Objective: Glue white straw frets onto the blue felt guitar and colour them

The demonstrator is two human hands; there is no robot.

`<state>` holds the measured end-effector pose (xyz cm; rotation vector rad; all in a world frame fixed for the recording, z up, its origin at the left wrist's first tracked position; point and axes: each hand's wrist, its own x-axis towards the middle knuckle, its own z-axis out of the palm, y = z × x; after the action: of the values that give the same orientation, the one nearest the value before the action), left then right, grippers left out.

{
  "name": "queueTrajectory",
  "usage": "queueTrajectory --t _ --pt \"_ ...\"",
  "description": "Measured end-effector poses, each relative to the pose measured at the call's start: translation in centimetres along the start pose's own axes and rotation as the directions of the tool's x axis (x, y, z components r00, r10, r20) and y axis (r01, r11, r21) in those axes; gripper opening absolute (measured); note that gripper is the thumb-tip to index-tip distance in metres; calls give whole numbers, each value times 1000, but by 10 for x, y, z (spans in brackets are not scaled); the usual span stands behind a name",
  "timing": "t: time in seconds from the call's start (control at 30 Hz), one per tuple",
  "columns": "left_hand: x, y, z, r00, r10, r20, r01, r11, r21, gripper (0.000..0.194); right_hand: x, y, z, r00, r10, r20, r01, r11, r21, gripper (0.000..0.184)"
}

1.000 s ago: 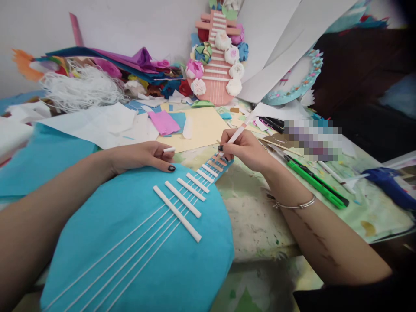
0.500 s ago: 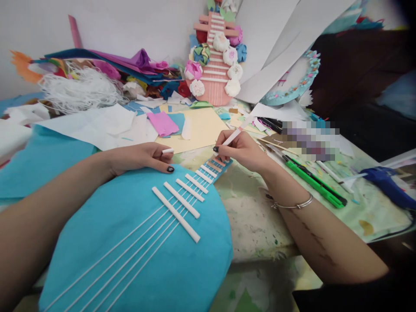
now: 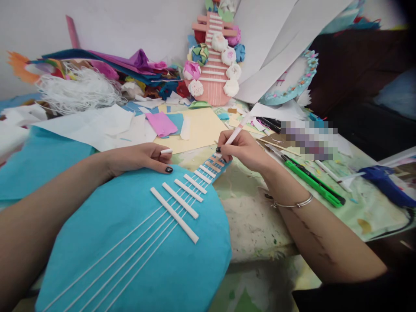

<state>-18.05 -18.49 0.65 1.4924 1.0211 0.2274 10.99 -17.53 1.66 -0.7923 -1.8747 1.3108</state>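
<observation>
A blue paper-covered lute-shaped craft [image 3: 136,225] lies tilted before me, its round body near and its narrow neck pointing away to the right. White strings run along it, and several white crossbars [image 3: 174,215] lie over them. Near the top of the neck some bars look tan. My right hand [image 3: 238,147] grips a slim white marker pen [image 3: 236,131], its lower end at the top of the neck. Resting at the craft's upper left edge, my left hand [image 3: 143,157] holds a short white cap-like piece [image 3: 166,151] between its curled fingers.
A pink lute-shaped craft with paper flowers [image 3: 214,65] stands at the back. White string [image 3: 78,89] and paper scraps [image 3: 162,124] lie on the left. To the right are a green utility knife [image 3: 313,184], a blue glue gun [image 3: 386,185] and a thin stick [image 3: 279,146].
My right hand and the pen have shifted very slightly at the neck's top, uncovering a little more of its end. My left hand keeps its place and grip.
</observation>
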Motion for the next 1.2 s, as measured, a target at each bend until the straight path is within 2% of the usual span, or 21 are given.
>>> queueTrajectory --t 0.1,0.2,0.37,0.67,0.83,1.03,1.2 --pt "0 1 1 999 -53 9 53 990 -131 48 0 0 -1 1000 13 22 -13 1000 9 13" --pt "0 2 1 997 -72 10 73 984 -163 49 0 1 -2 1000 7 28 -8 1000 14 13" --pt "0 1 0 997 -80 3 79 984 -160 47 0 2 -3 999 4 38 -4 1000 -1 12" --pt "-1 2 0 997 -81 1 80 980 -183 45 0 5 -7 999 27 46 -31 995 92 14" --pt "-1 4 3 995 -79 -56 67 979 -192 43 0 3 -5 1000 -8 23 6 997 81 10" --pt "0 7 7 989 -94 -110 75 983 -168 44 0 1 -5 996 23 86 -26 999 41 14" --pt "1 2 4 985 -88 -147 70 990 -124 42 0 2 -5 999 0 36 -2 999 53 9"
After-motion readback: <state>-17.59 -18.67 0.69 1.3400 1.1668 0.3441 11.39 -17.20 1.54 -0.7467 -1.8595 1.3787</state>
